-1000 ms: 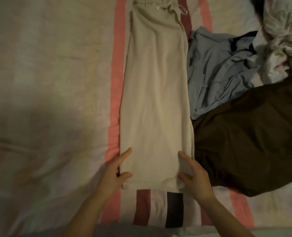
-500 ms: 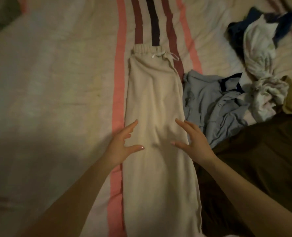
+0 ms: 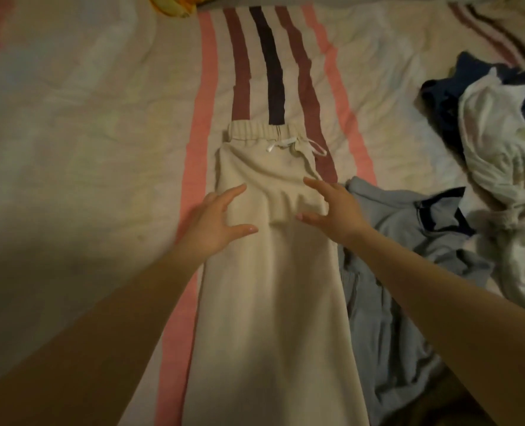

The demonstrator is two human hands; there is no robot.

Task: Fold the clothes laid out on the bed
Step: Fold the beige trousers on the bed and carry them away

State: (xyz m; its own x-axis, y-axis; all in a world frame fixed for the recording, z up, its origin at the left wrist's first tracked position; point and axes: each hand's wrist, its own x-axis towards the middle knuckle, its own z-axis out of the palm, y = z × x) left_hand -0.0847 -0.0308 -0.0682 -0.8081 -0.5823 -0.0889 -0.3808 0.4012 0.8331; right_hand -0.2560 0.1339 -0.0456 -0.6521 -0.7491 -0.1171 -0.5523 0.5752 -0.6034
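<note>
Cream trousers (image 3: 273,287) lie lengthwise down the middle of the bed (image 3: 71,149), folded leg on leg, waistband and white drawstring (image 3: 289,144) at the far end over the sheet's pink and brown stripes. Just to their right sprawls a crumpled blue shirt (image 3: 408,241), its edge touching the trousers, and beyond it a heap of white and navy clothes (image 3: 494,133). Both hands are spread flat with fingers straight, gripping nothing: the left hand (image 3: 216,222) at the trousers' left edge, the right hand (image 3: 335,207) at the right edge, below the waistband.
</note>
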